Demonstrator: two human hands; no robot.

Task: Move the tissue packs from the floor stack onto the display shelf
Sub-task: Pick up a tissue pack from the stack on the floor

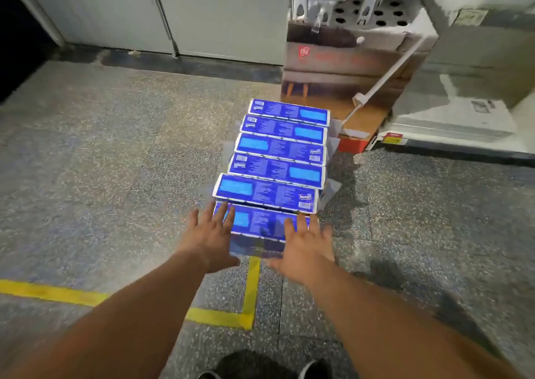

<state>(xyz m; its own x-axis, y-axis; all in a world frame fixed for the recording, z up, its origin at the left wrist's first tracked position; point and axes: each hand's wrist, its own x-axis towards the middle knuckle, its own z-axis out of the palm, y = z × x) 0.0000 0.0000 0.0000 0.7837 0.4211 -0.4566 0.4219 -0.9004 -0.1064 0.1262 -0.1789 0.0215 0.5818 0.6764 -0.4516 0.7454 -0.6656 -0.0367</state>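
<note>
Several blue tissue packs (278, 170) stand in a row on the speckled floor, running away from me. The nearest pack (262, 223) lies right in front of my hands. My left hand (212, 235) reaches over its left end with spread, straight fingers, fingertips touching or just above the top. At the pack's right end my right hand (304, 242) is stretched out the same way, fingers straight. Neither hand grips anything. The display shelf (469, 95) is at the upper right, blurred.
A brown cardboard box (341, 68) with a white pole leaning on it stands behind the row. Grey wall panels (144, 11) close the back. Yellow floor tape (252, 289) runs under my arms. My shoes (260, 370) show at the bottom edge.
</note>
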